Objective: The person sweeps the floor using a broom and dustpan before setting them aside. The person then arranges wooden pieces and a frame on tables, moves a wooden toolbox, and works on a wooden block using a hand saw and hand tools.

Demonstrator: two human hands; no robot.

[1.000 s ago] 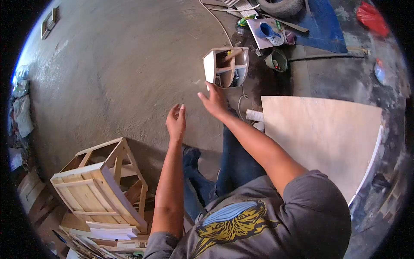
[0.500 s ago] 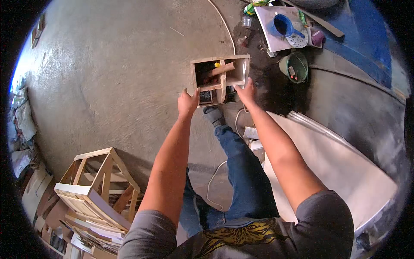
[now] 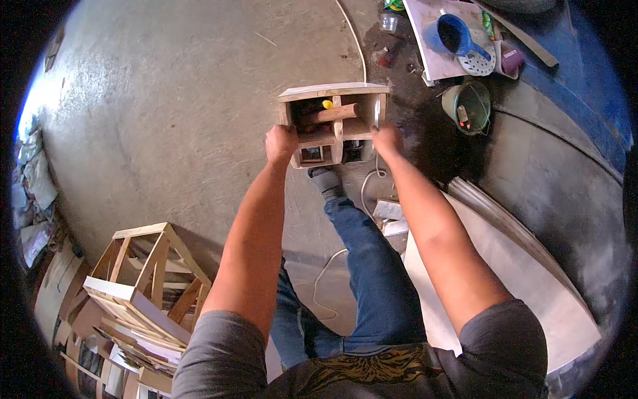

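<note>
No longer reaching, my left hand (image 3: 282,143) and right hand (image 3: 387,141) are gripping the wooden box (image 3: 332,93) at eight and four o'clock, establishing two-handed control.

A: Position of both hands?
B: Left hand (image 3: 282,143) closed on the left side of a divided wooden box (image 3: 337,150); right hand (image 3: 387,141) at its right side, fingers curled.
A: Contents?
B: Upper section: brown cylindrical piece (image 3: 337,113), slightly tilted, and a small yellow item (image 3: 327,104). Dark items in the lower compartments, too small to identify.
A: Surroundings?
B: Pale cable (image 3: 357,41) on the floor beyond the box. Green bucket (image 3: 450,100) to the right, near a blue pitcher (image 3: 440,38). Slatted wooden frame (image 3: 158,266) lower left.
</note>
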